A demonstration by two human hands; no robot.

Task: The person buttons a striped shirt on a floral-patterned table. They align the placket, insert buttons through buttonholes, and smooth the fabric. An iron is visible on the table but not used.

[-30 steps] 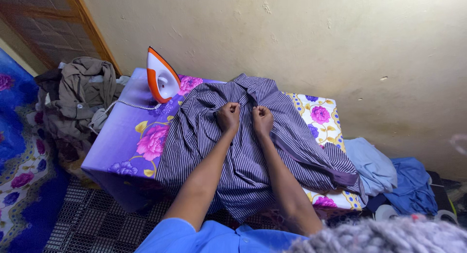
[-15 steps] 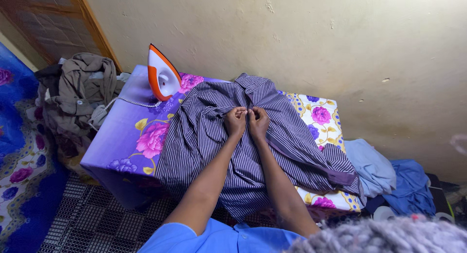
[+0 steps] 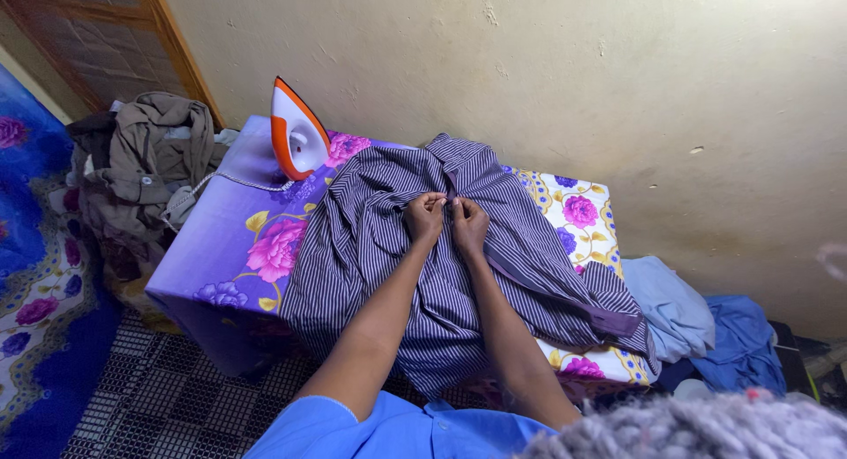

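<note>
A dark striped shirt [image 3: 371,247] lies spread over a table covered with a purple floral cloth [image 3: 229,247]. My left hand [image 3: 425,217] and my right hand [image 3: 468,224] are side by side at the shirt's front opening, just below the collar, both pinching the fabric edges together. An orange and white iron [image 3: 296,131] stands upright on the table's far left corner, apart from both hands.
A heap of olive-brown clothes [image 3: 141,168] lies left of the table. Light blue and darker blue garments [image 3: 706,322] are piled at the right. A wall runs behind the table, and a blue floral cloth [image 3: 35,274] is at far left.
My two hands have come closer together on the shirt front and moved slightly up toward the collar. The iron has not moved.
</note>
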